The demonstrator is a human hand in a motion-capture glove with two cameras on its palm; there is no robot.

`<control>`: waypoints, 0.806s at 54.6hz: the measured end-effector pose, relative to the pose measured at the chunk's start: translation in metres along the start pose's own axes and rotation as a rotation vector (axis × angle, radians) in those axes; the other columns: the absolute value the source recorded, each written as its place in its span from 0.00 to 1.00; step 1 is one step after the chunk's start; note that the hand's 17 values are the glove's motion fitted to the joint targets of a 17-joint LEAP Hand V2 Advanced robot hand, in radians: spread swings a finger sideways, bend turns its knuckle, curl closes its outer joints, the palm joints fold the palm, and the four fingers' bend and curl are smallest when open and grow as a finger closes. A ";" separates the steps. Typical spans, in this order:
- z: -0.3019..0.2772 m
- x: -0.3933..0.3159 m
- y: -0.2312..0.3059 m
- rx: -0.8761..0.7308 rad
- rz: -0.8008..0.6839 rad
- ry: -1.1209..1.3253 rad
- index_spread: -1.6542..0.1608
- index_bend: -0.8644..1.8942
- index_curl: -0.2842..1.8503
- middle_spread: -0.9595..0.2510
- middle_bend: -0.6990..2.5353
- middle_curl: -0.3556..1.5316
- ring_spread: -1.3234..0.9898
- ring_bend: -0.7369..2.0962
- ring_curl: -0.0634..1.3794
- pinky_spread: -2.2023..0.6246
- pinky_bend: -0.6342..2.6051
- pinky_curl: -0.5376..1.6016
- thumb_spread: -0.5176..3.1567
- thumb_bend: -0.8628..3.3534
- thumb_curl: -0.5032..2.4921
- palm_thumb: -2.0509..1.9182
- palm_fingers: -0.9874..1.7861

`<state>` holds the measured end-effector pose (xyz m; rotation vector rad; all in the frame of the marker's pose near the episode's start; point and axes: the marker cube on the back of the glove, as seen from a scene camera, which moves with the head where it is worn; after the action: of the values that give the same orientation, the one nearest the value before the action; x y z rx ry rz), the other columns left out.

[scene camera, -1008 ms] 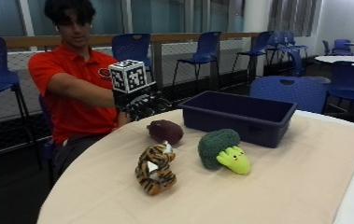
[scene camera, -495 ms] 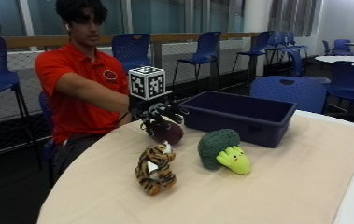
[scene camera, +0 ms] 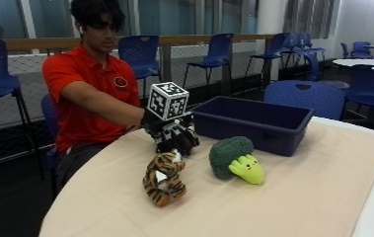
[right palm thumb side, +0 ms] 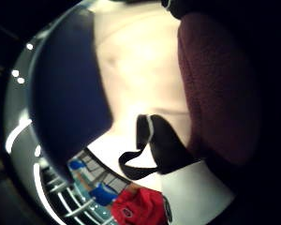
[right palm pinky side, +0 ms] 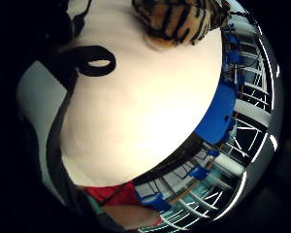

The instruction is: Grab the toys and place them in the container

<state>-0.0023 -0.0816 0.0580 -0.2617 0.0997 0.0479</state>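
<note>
While seated at the far-left edge of the table (scene camera: 317, 197), I have my right hand (scene camera: 172, 136) down on the tabletop, just left of the blue container (scene camera: 255, 122). Fingers are curled downward over something dark; the outside view hides what is under them, so from here alone I cannot tell if it is held. Tiger toy (scene camera: 164, 177) lies on the cloth just near of my hand, close to it. Broccoli toy (scene camera: 234, 159) sits right of the tiger, near side of the container, apart from both.

Little-finger-side palm view: mostly bare cream table surface (right palm pinky side: 136, 111). Tiger toy (right palm pinky side: 182, 19) shows at the rim, lying on the table, not under the palm. A black glove strap loop crosses the edge. Red shirt (right palm pinky side: 114, 194) visible past the table rim.

Thumb-side palm view: maroon plush toy (right palm thumb side: 220, 89) fills a large part of the frame, tight against the palm, resting on the table. Blue container wall (right palm thumb side: 68, 93) stands just beside it with a strip of cloth between. Glove strap overlaps the maroon toy's edge. Grip reads as closed around the maroon toy, toy not lifted off the table as far as I can see.
</note>
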 end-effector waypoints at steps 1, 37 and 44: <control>0.000 0.000 0.000 0.000 0.000 0.013 0.71 0.35 0.18 0.72 0.30 0.34 0.54 0.55 0.27 0.75 0.56 0.43 0.44 0.21 0.23 0.53 0.43; -0.094 -0.013 -0.020 0.199 -0.062 -0.074 0.70 0.42 0.23 0.46 0.40 0.47 0.37 0.62 0.35 0.62 0.51 0.42 0.36 0.25 0.38 0.69 0.72; -0.150 -0.053 -0.026 0.246 -0.108 -0.118 0.69 0.43 0.25 0.44 0.39 0.49 0.36 0.61 0.36 0.62 0.50 0.42 0.33 0.25 0.40 0.69 0.72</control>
<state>-0.0673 -0.1474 -0.0742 -0.0181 -0.0263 -0.0564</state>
